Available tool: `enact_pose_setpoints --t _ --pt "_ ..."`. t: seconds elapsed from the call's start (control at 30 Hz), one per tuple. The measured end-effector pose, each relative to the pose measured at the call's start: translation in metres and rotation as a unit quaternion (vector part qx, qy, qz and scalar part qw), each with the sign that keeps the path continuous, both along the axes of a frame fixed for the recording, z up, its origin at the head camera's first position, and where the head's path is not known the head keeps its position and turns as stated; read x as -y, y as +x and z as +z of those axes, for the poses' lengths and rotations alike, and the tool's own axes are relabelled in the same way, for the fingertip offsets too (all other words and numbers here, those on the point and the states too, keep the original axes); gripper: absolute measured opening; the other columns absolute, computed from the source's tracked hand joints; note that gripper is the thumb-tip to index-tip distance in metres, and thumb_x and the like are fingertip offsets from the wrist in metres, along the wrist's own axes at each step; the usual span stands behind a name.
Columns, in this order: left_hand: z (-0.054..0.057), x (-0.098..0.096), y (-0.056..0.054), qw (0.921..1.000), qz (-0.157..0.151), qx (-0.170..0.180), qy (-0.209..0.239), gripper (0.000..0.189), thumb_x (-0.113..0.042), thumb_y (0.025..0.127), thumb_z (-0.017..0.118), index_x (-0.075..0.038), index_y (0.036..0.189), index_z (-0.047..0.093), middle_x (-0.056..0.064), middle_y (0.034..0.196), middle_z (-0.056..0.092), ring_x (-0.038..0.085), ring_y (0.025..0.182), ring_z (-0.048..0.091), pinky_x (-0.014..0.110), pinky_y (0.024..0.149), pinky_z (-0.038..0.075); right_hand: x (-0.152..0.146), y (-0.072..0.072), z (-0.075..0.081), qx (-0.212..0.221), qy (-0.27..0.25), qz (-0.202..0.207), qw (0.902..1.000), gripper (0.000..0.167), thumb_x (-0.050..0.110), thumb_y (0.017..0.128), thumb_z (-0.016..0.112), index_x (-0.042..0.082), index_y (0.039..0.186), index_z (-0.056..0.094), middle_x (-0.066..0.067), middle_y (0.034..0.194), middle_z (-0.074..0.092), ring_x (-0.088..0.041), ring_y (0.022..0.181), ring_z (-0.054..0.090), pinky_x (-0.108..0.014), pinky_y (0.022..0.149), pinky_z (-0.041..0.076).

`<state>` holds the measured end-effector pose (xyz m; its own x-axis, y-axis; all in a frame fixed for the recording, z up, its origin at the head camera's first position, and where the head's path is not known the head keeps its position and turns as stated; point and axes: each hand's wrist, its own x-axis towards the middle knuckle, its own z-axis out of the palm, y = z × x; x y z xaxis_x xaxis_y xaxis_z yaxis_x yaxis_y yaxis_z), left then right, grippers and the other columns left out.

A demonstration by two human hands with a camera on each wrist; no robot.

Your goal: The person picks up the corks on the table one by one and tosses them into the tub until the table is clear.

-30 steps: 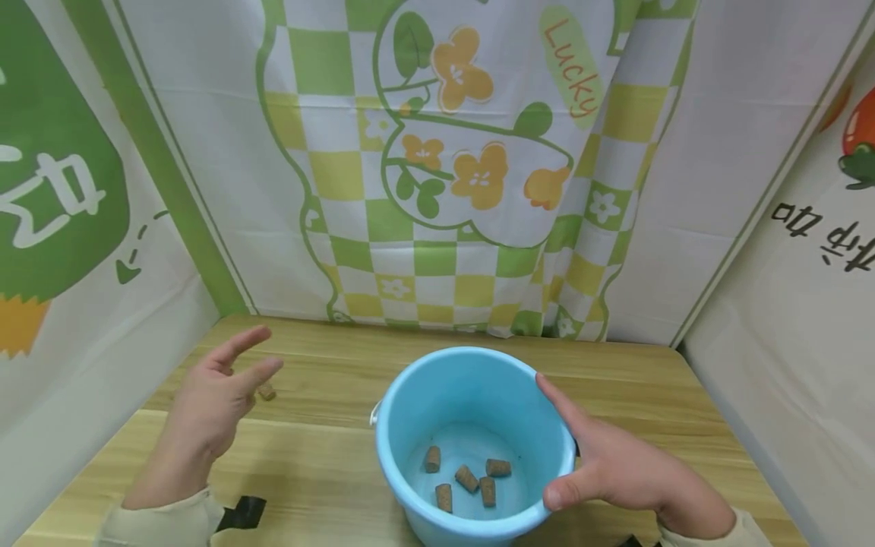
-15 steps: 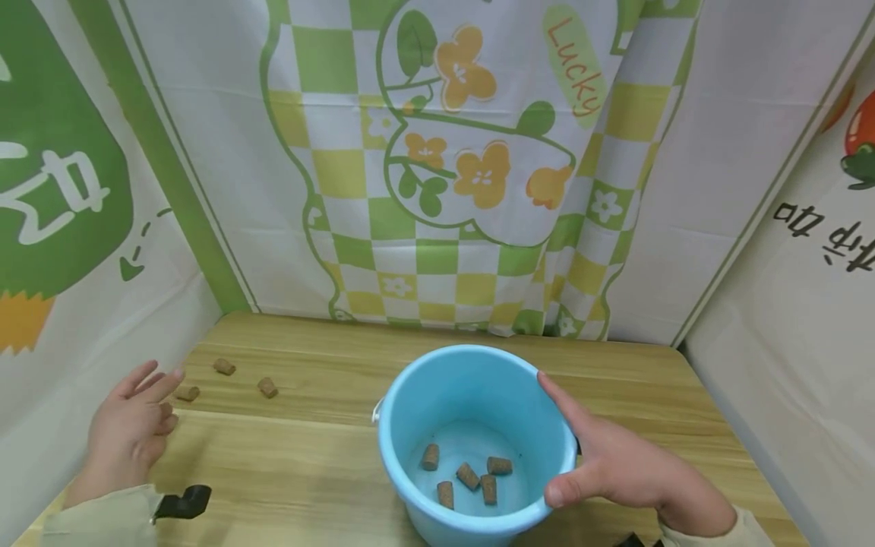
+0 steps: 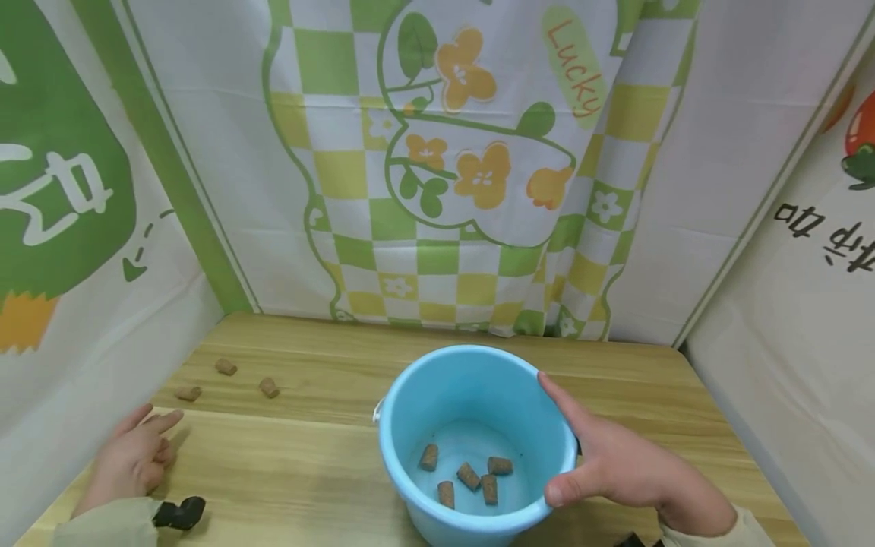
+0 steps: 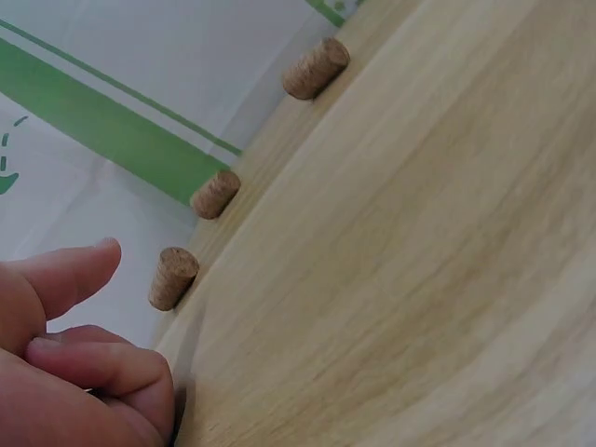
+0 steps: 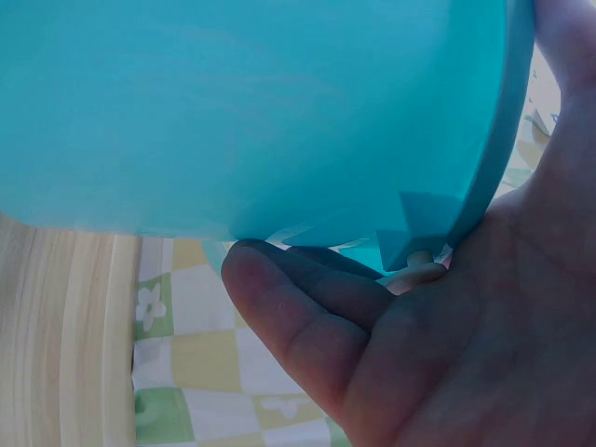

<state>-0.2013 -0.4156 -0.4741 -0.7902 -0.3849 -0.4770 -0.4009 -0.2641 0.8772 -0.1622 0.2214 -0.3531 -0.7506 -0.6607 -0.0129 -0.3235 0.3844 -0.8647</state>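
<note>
A light blue bucket (image 3: 472,387) stands on the wooden table, several brown corks (image 3: 468,476) lying on its bottom. My right hand (image 3: 615,463) grips the bucket's right rim, with the thumb near the front and a finger reaching along the back. The right wrist view shows fingertips (image 5: 256,270) against the bucket's outer wall. At the left table edge, my left hand (image 3: 137,456) is low over the wood, one finger extended and others loosely bent; nothing shows in it. Just beyond it lie three loose corks (image 3: 187,393), also seen in the left wrist view as upright-leaning cylinders (image 4: 174,278).
Printed fabric walls enclose the table (image 3: 307,463) at the back and both sides. A checkered curtain panel (image 3: 444,258) hangs behind the bucket. The bucket's white handle joint (image 3: 377,412) sticks out on its left side.
My left hand has moved left and then toward me, uncovering the loose corks. The right hand and the bucket have stayed in place.
</note>
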Motion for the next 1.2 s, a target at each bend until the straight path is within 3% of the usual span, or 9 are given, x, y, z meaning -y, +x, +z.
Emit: enact_pose_setpoints --t 0.2,0.37,0.57,0.73,0.93,1.2 --pt "-0.002 0.001 -0.014 0.9986 -0.014 -0.007 -0.051 0.096 -0.030 0.098 0.065 -0.024 0.161 -0.006 -0.001 0.164 -0.007 0.007 0.061 0.040 0.026 0.046 0.036 -0.001 0.000 0.000 0.003 0.003 -0.004 1.0000 0.122 0.026 0.081 0.086 0.025 0.160 -0.007 -0.019 0.145 0.042 -0.032 0.113 0.058 -0.034 0.089 0.048" --pt "-0.004 0.004 -0.025 0.9932 -0.052 -0.002 -0.105 0.097 -0.037 0.097 0.065 -0.019 0.160 -0.007 0.008 0.164 -0.003 0.007 0.063 0.042 0.026 0.046 0.039 -0.001 0.000 0.000 0.000 0.003 -0.003 1.0000 0.122 0.027 0.081 0.086 0.026 0.160 -0.006 -0.017 0.146 0.041 -0.032 0.115 0.056 -0.033 0.089 0.048" --pt "-0.005 0.005 -0.031 0.9897 -0.075 -0.007 -0.122 0.102 -0.041 0.095 0.068 -0.017 0.160 -0.006 0.009 0.164 0.000 0.006 0.061 0.043 0.026 0.043 0.038 -0.001 0.001 0.000 -0.012 0.007 -0.002 0.9999 0.122 0.030 0.081 0.086 0.025 0.161 -0.006 -0.017 0.146 0.041 -0.032 0.115 0.056 -0.032 0.090 0.047" --pt "-0.008 0.002 -0.037 0.9921 -0.062 -0.032 -0.104 0.096 -0.030 0.096 0.069 -0.015 0.161 -0.001 0.006 0.164 0.005 0.005 0.055 0.039 0.024 0.046 0.037 -0.001 0.001 0.001 -0.008 0.005 -0.003 1.0000 0.122 0.029 0.081 0.086 0.024 0.160 -0.006 -0.019 0.146 0.040 -0.032 0.114 0.056 -0.032 0.089 0.048" --pt "-0.009 -0.001 -0.045 0.9867 -0.064 -0.023 -0.148 0.086 -0.029 0.098 0.063 -0.015 0.161 0.005 0.007 0.163 0.010 0.005 0.052 0.039 0.026 0.048 0.039 -0.001 0.001 0.001 -0.019 -0.003 0.003 0.9998 0.121 0.031 0.081 0.086 0.025 0.161 -0.006 -0.018 0.147 0.040 -0.033 0.115 0.056 -0.033 0.089 0.048" --pt "-0.008 -0.002 -0.054 0.9913 -0.015 -0.008 -0.130 0.076 -0.010 0.096 0.060 -0.014 0.161 0.019 0.011 0.159 0.023 0.007 0.047 0.035 0.026 0.045 0.037 -0.001 0.002 0.000 -0.020 -0.006 0.003 0.9998 0.122 0.031 0.081 0.086 0.025 0.161 -0.005 -0.018 0.148 0.039 -0.033 0.116 0.055 -0.032 0.090 0.047"
